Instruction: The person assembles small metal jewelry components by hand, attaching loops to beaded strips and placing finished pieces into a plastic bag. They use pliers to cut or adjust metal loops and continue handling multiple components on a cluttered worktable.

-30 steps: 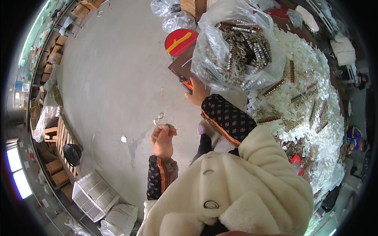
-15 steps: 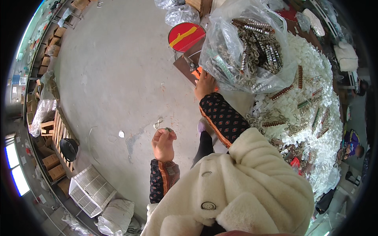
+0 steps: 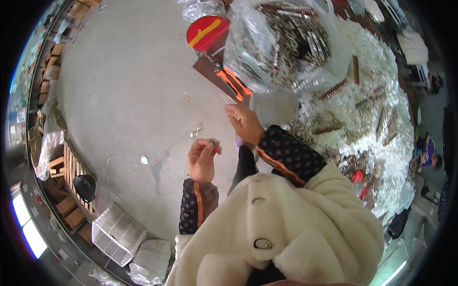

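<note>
1. My left hand is curled up in front of my chest, fingertips pinched on a small greenish piece at the top of the fingers. What the piece is, I cannot tell; it is too small.
2. My right hand is raised just right of and above the left one, fingers loosely bent and partly open. I cannot make out anything in it.
3. The clear plastic bag, stuffed with brownish metal parts, bulges well above my right hand, apart from it.
4. Left of the bag's lower edge lies an orange-handled tool on a dark brown board, between the bag and my right hand.
5. A round red lid with a yellow stripe sits just left of the bag, near the board's upper end.
6. Right of the bag spreads a heap of white scraps with strips of brown and green parts scattered over it.
7. On the grey concrete floor, well left of the bag, a small metal bit lies just above my left hand.
8. Far down-left of the bag, beside wooden pallets, stand a white slatted crate and a black round object.
9. Both my sleeves are dark and patterned with orange cuffs, under a cream fleece coat.
</note>
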{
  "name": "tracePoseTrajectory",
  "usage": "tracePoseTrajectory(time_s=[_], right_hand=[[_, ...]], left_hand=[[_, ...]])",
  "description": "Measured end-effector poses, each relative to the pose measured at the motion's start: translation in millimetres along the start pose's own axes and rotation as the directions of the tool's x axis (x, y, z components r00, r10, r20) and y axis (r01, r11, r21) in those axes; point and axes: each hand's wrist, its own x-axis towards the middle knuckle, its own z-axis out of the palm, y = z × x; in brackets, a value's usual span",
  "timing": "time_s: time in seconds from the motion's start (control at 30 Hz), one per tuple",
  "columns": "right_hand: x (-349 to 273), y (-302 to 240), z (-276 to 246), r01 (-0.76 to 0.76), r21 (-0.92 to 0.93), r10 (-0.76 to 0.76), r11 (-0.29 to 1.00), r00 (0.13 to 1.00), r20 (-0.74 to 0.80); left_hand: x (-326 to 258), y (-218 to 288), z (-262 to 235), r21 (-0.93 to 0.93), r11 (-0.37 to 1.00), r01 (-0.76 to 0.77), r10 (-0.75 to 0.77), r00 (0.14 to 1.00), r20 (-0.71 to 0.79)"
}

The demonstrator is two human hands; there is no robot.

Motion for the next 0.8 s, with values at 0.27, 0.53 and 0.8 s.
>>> tracePoseTrajectory(time_s=[0.27, 0.53, 0.8], right_hand=[[-128.8, -45.1, -142.5, -0.357, 0.543, 0.363, 0.760, 0.926, 0.100], [-301.9, -9.7, -233.6, -0.211, 0.649, 0.519, 0.731, 0.789, -0.328], [-470.6, 59.5, -316.2, -0.115, 0.745, 0.708, 0.657, 0.434, -0.557]], left_hand=[[-3.2, -63.6, 104.7, 0.325, 0.935, 0.142, -0.289, 0.838, 0.464], [-75.9, -189.0, 224.6, 0.770, 0.628, -0.108, -0.619, 0.531, 0.579], [-151.6, -323.4, 295.7, 0.861, 0.495, -0.117, -0.738, 0.467, 0.488]])
